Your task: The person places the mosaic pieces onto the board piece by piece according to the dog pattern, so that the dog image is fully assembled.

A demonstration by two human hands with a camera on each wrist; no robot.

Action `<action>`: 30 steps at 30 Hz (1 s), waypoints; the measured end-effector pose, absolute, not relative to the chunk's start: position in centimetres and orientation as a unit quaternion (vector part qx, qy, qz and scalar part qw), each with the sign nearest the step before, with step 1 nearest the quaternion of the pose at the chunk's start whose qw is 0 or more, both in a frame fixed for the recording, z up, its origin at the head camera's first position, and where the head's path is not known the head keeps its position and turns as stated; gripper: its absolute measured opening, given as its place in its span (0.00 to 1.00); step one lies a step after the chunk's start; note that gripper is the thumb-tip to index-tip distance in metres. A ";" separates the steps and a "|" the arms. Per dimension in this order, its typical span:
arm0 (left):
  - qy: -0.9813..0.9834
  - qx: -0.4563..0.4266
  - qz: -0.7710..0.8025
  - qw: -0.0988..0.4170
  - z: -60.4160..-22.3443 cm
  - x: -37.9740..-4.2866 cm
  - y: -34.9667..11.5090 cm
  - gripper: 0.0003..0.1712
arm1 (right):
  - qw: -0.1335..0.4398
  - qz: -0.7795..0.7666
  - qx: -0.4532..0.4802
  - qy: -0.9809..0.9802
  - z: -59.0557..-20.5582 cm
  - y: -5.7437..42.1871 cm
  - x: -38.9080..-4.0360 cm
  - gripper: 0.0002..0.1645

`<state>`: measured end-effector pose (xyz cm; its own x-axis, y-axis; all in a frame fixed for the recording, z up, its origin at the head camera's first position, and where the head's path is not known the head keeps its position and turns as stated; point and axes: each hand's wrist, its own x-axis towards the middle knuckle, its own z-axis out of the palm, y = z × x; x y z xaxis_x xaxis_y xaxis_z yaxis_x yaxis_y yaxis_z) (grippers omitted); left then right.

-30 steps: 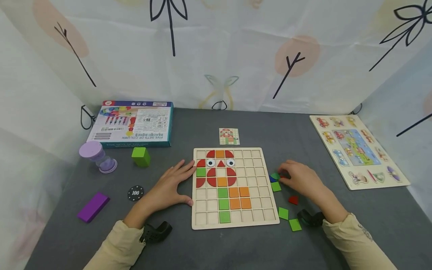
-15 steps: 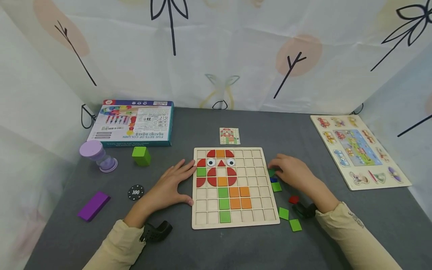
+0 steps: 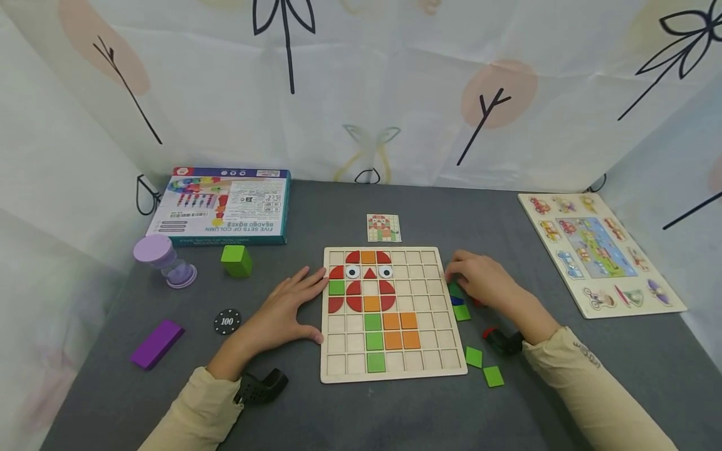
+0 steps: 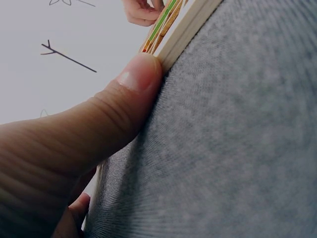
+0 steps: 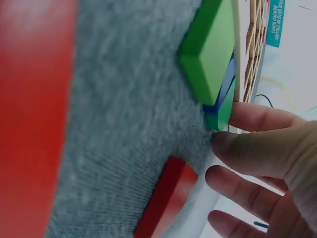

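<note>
A wooden grid board (image 3: 423, 360) lies in the middle, with red, orange and green pieces and two eye pieces in its left and middle squares. My left hand (image 3: 282, 316) rests along its left edge, fingers spread; in the left wrist view the thumb (image 4: 138, 74) presses the board's side. Just beyond the right edge, my right hand (image 3: 482, 279) has its thumb and forefinger at the end of a dark green piece (image 5: 223, 118). A blue piece (image 5: 214, 105) and a light green square (image 5: 213, 59) lie beside that piece. Below the fingers lies a red piece (image 5: 168, 198).
Two green squares (image 3: 474, 356) lie near the board's lower right corner. A small pattern card (image 3: 383, 228) sits behind the board. Leftward are a box (image 3: 225, 207), green cube (image 3: 235, 261), purple hourglass-shaped toy (image 3: 163, 260), purple block (image 3: 157, 345) and black chip (image 3: 227, 321). A picture board (image 3: 600, 250) lies right.
My right hand has shifted left and slightly away toward the board's edge, and the dark green piece has slid left with it. A red piece now shows under that hand. The left hand stays still.
</note>
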<state>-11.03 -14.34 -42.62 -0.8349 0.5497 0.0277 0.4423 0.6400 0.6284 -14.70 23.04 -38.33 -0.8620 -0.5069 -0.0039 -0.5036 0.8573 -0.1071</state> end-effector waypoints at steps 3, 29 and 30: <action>0.902 0.276 0.321 0.083 -42.6 -11.0 -14.3 0.58 | 0.028 -0.067 -0.252 0.965 -38.2 23.2 -14.7 0.09; 0.900 0.278 0.323 0.086 -42.6 -11.1 -14.3 0.59 | 0.064 -0.050 -0.170 0.982 -37.5 22.2 -12.6 0.15; 0.901 0.278 0.323 0.087 -42.6 -11.1 -14.3 0.59 | 0.058 -0.053 -0.169 0.982 -37.4 22.1 -12.3 0.15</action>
<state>-11.11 -14.31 -42.64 -0.8302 0.5569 0.0236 0.4451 0.6369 0.6295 -12.34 22.07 -37.39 -0.9358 -0.3389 -0.0968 -0.3265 0.9370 -0.1247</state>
